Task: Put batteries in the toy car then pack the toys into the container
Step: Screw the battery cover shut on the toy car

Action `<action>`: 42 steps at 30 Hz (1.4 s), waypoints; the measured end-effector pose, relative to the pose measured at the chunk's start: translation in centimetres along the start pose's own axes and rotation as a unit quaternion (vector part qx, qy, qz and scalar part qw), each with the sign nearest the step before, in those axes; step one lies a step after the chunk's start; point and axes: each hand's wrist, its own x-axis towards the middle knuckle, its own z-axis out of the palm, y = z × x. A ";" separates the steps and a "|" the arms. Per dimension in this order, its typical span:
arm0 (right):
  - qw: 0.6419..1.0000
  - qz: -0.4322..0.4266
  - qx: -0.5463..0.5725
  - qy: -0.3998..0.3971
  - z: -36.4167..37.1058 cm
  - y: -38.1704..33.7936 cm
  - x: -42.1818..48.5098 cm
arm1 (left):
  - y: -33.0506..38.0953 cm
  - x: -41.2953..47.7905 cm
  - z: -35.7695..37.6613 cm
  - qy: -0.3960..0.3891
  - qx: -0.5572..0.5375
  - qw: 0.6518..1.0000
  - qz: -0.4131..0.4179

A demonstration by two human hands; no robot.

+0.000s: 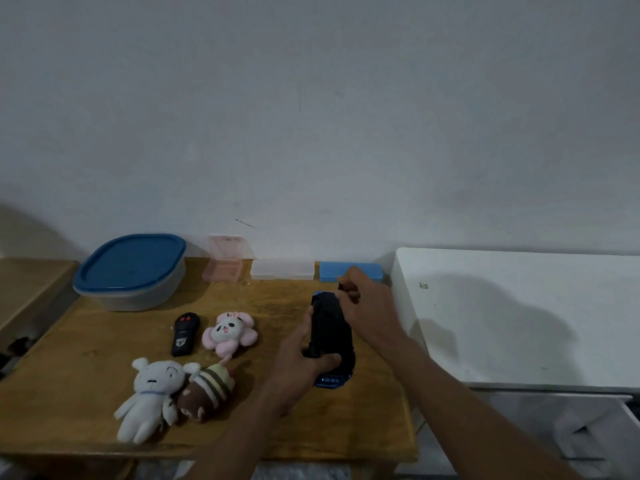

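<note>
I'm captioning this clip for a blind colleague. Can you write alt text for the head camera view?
A person's left hand grips an upturned toy car over a wooden table while the right hand pinches its far end. To the left lie three plush toys and a black remote; a blue-lidded container stands behind them.

This looks like a home, probably a plain corner of a bedroom or living room. A small wooden table [104, 341] stands against a bare, scuffed white wall [311, 98]. On it lie plush toys [149, 386], a remote [183, 336], a lidded container [128, 271] and small plastic boxes [282, 270]. A white cabinet [519, 306] stands just beside the table. A second wooden top [31, 282] stands on the other side.
</note>
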 end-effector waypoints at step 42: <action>0.962 0.211 0.167 0.040 -0.9 3.1 -2.8 | -2.7 -2.7 2.5 0.054 -0.082 0.991 -0.088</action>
